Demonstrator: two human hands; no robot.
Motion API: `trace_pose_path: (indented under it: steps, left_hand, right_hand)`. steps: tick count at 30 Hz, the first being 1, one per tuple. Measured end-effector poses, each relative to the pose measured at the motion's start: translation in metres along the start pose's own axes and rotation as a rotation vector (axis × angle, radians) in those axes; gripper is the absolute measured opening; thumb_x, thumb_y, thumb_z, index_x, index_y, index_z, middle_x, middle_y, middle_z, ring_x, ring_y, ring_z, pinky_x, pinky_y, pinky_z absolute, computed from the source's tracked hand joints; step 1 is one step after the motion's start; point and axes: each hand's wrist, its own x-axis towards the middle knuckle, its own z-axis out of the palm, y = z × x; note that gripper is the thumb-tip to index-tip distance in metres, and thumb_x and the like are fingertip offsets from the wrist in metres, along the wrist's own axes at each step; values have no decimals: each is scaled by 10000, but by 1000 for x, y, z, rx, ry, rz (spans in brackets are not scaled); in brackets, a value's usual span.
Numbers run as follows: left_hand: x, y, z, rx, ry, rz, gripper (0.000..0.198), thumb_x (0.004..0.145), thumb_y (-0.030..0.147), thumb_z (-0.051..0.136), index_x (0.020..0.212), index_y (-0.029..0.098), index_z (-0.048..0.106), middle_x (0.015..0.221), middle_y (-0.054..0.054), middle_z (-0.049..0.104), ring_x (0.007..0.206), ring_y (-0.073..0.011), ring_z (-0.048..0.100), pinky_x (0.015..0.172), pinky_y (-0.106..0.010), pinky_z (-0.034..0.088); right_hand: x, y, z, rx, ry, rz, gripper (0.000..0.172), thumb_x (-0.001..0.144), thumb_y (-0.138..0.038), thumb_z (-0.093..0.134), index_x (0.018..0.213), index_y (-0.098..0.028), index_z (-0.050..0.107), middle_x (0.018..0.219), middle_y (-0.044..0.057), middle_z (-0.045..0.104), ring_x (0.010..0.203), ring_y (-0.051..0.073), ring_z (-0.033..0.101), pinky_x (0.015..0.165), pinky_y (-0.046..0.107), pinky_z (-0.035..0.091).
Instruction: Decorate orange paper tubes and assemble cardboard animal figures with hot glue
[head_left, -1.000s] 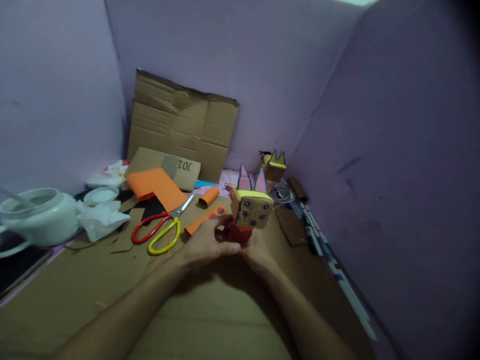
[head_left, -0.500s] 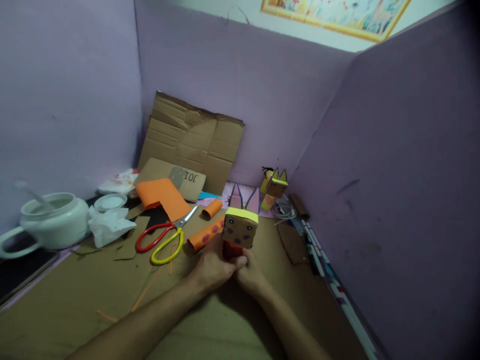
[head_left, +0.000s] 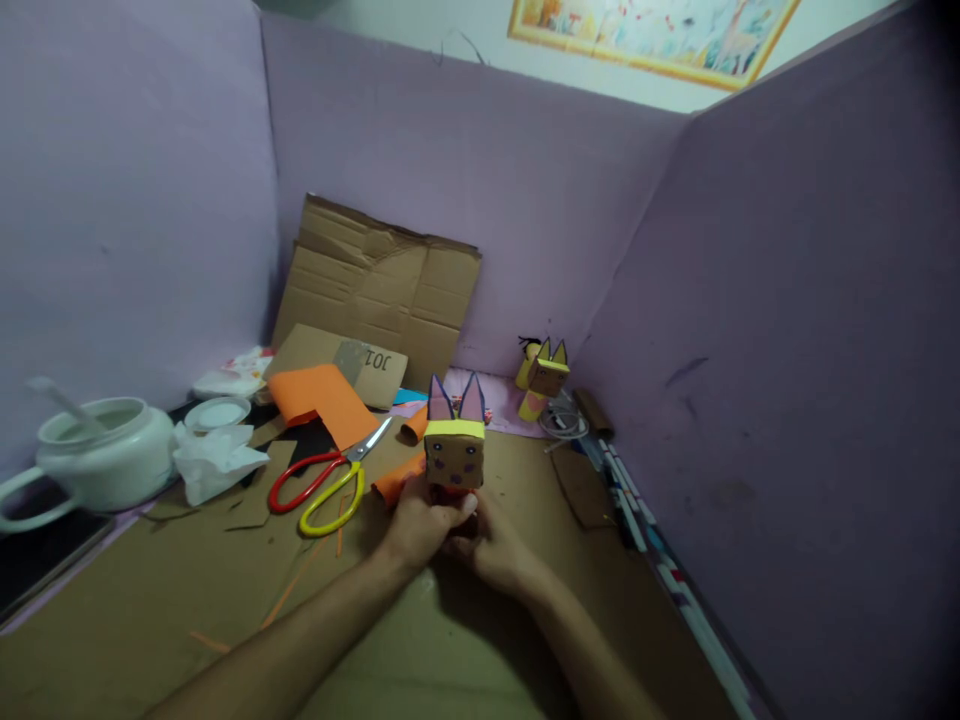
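Note:
Both hands are closed around a cardboard animal figure [head_left: 455, 456] in the middle of the view. Its boxy brown head has a yellow top, two pointed pink ears with dark outlines, drawn eyes and purple spots. My left hand [head_left: 420, 522] grips it from the left, thumb across the front just under the head. On the lower right side, my right hand [head_left: 491, 545] wraps round the body. Most of the body is hidden by my fingers; a little red shows under the head. Just behind my left hand lies a spotted orange paper tube [head_left: 397, 482], partly covered.
Scissors [head_left: 352, 460] with red and yellow handles lie left of my hands. Farther left are crumpled tissue [head_left: 217, 460] and a white pot [head_left: 112, 455]. Orange paper [head_left: 322, 395] and cardboard sheets [head_left: 382, 290] stand behind. A similar figure [head_left: 546, 378], a cable [head_left: 564, 422] and markers [head_left: 626, 500] are right.
The figure has moved left and slightly toward me in my hands, now covering more of the orange tubes. My right hand has shifted its hold on the body. The camera view has turned slightly.

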Motion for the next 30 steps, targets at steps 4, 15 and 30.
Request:
trace_pose_path:
  steps: [4,15,30]
  left_hand:
    - [0,4,-1,12,-16,-2,224,519,227,701,710,138,626,677,-45,678,667,-201,633,642,-312,516]
    - [0,4,-4,313,49,75,76,634,212,643,674,153,620,680,-34,682,706,-214,644,625,-294,492]
    - [-8,-4,4,529,-46,203,103,730,190,574,809,160,632,750,-59,682,753,-224,650,678,-314,487]
  right_hand:
    - [0,-7,-4,-118,-38,-60,677,635,7,545,1271,-220,495,1270,84,552,1179,258,508,1050,435,372]
    - [4,-7,-13,79,89,147,421,559,-16,526,903,-171,714,929,51,702,866,212,626,828,361,505]
    - [5,-34,-29,422,384,34,893,502,-362,893,1289,-240,488,1361,128,512,1292,300,441,942,402,466]
